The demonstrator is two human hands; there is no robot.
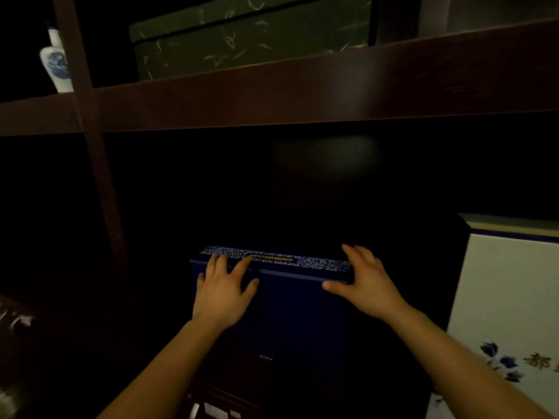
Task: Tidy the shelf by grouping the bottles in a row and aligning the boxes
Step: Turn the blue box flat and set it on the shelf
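Note:
A dark blue box [290,309] with a patterned blue-and-white top edge stands upright in the dim lower shelf bay. My left hand [222,293] lies on its upper left corner, fingers straight over the top edge. My right hand [364,282] rests against the upper right corner, fingers spread over the top and thumb on the front face. A white box [508,297] with blue flowers and gold characters stands to the right. On the upper shelf sit a dark green patterned box [251,40] and a white-and-blue porcelain bottle [56,63].
A dark wooden shelf board [302,95] runs across above the bay, and a wooden upright [93,152] divides it from the left section. The bay's interior is too dark to read. Pale blurred objects [15,322] show at the lower left.

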